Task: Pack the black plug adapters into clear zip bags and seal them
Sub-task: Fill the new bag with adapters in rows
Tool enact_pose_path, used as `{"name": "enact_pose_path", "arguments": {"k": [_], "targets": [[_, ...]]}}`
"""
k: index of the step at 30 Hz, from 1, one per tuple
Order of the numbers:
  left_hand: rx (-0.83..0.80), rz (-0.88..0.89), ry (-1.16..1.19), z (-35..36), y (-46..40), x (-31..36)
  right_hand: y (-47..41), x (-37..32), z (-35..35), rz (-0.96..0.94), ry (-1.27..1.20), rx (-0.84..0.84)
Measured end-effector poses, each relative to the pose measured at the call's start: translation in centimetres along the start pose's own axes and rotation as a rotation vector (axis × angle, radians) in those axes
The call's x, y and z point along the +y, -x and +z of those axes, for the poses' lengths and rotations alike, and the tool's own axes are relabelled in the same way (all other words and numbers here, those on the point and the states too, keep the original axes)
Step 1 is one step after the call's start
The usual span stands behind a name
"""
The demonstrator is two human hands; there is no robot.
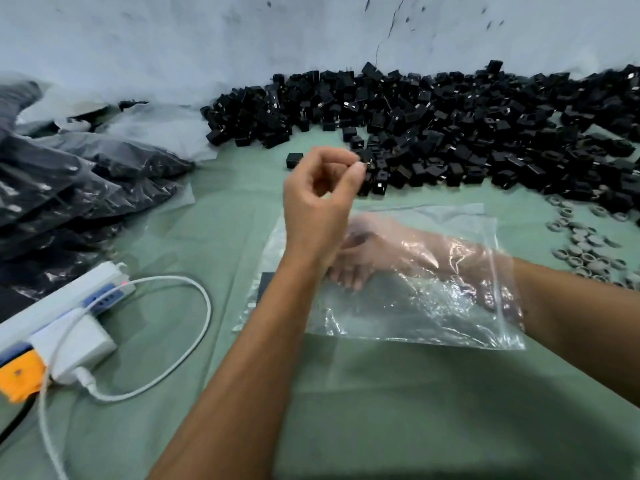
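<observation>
Green cloth [346, 410] covers the work surface, and two bare forearms reach over it. On the near left lies one white power strip [65, 306] with one white charger [79, 351] plugged in, one white cable [194, 341] making a loop, and one orange part [19, 377] at its end.

In the middle lies one clear zip bag [433, 306], flat on the cloth. The right hand [367, 258] is inside this bag up to the wrist; its fingers look relaxed and spread, and I see nothing held in them. At the left edge of the bag one dark flat thing [268, 289] shows, but I cannot tell what it is.

The left hand [320, 192] is raised above the bag, with fingers curled and the fingertips [356, 169] pinching one small black plug adapter [369, 164] at the near edge of the heap.

Farther away, the heap of black plug adapters [450, 126] stretches along the white wall [207, 36], too many to count. One single adapter [294, 161] lies apart, just left of the raised hand. At the right are many small grey rings [585, 251]. At the far left, several filled bags [69, 188] are piled up.
</observation>
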State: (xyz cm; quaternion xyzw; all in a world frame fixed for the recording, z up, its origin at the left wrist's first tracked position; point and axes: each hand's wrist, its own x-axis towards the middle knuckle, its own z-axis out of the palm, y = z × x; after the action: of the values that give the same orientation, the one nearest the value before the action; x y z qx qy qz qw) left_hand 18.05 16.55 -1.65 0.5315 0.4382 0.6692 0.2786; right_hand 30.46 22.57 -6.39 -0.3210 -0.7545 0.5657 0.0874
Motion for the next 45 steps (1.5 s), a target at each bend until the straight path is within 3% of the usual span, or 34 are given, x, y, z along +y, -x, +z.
{"name": "enact_pose_path", "arguments": {"k": [2,4,9,16,20,25,30,36,41,45], "targets": [[0.297,-0.203,0.207,-2.6,-0.7,-1.9,-0.3,-0.4,0.5,-0.006,-0.003,0.038],[0.477,-0.324,0.354,-4.4,-1.2,-3.3,-0.9,-0.7,0.8,-0.019,0.008,0.063],[0.610,-0.470,0.498,-5.5,-1.4,-4.5,-3.2,-1.1,1.8,0.017,-0.006,0.140],[0.665,-0.440,0.549,-6.3,-1.5,-4.3,-6.4,-1.1,2.6,0.075,-0.025,0.093],[0.654,-0.319,0.459,-6.0,-1.3,-3.9,-7.7,0.1,2.3,0.105,0.112,0.102],[0.560,-0.156,0.323,-5.6,-1.1,-3.8,-8.3,1.1,2.4,0.062,0.088,0.117],[0.541,-0.252,0.249,-5.4,-1.0,-4.3,-8.7,0.3,2.9,0.051,0.081,0.085],[0.404,-0.311,-0.003,-4.9,-0.7,-4.5,-8.5,-0.9,2.8,0.092,0.303,0.043],[0.380,-0.316,-0.199,-4.8,-0.8,-4.9,-3.5,-0.3,0.8,0.025,-0.038,-0.046],[0.369,-0.292,-0.288,-4.9,-0.6,-5.2,1.5,1.1,-2.9,0.053,0.097,-0.086]]}}
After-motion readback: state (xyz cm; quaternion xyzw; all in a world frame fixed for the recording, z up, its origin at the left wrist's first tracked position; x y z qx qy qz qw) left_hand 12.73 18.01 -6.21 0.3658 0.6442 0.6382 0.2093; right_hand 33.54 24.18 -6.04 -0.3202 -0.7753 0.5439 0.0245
